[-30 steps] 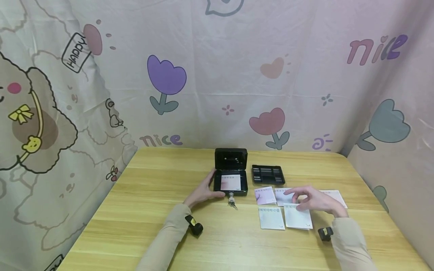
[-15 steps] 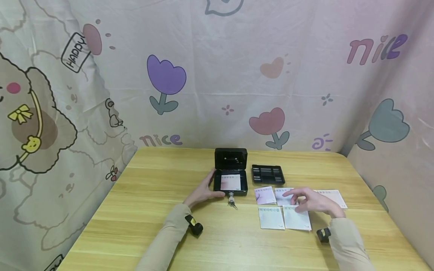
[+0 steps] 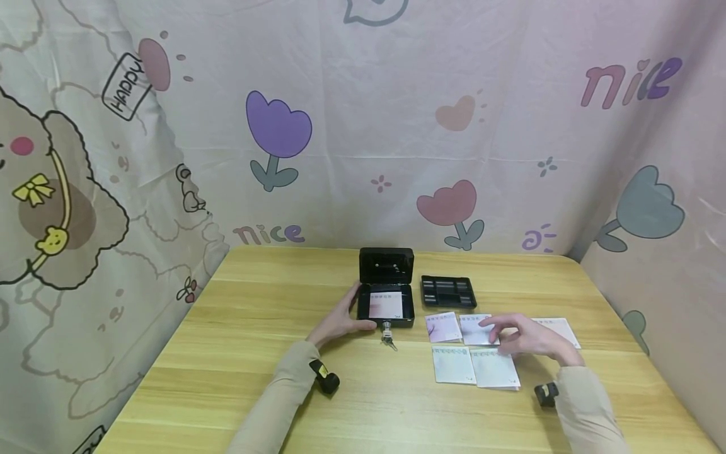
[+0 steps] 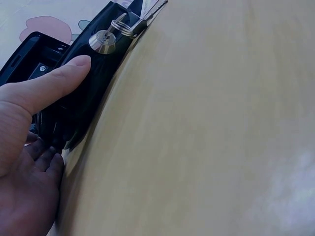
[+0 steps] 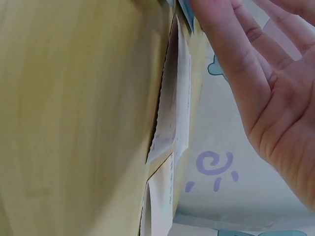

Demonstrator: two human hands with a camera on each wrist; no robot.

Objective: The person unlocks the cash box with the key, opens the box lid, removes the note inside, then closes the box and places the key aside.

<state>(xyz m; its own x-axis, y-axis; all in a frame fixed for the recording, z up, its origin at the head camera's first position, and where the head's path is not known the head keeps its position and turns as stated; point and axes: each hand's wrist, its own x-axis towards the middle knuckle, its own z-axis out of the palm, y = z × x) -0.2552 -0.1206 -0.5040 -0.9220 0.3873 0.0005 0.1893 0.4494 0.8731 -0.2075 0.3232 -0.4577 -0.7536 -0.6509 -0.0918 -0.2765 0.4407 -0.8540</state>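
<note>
A black cash box [image 3: 363,309] stands with its lid up, a folded pinkish note sheet [image 3: 386,306] inside it. My left hand [image 3: 340,320] grips its left front corner, thumb on the front beside the silver lock [image 4: 102,42], fingers round the side. Keys [image 3: 389,344] on a ring hang from the lock. On the right, my right hand [image 3: 527,335] hovers low over folded paper sheets, index finger stretched out over a bluish sheet [image 3: 473,331]. Its thumb tip is right at the top edge of a pale green sheet [image 3: 495,369]. The palm shows nothing held in the right wrist view.
A black compartment tray [image 3: 448,293] lies right of the box. More folded sheets lie about: a lilac one [image 3: 444,328], a pale green one [image 3: 454,366] and a pinkish one [image 3: 558,331]. A printed cloth [image 3: 363,157] hangs behind the wooden table [image 3: 255,290].
The pale green sheet under my right hand has gone from slightly tilted to lying flatter, a little nearer its neighbour. The right hand has shifted only slightly; the left stays on the box.
</note>
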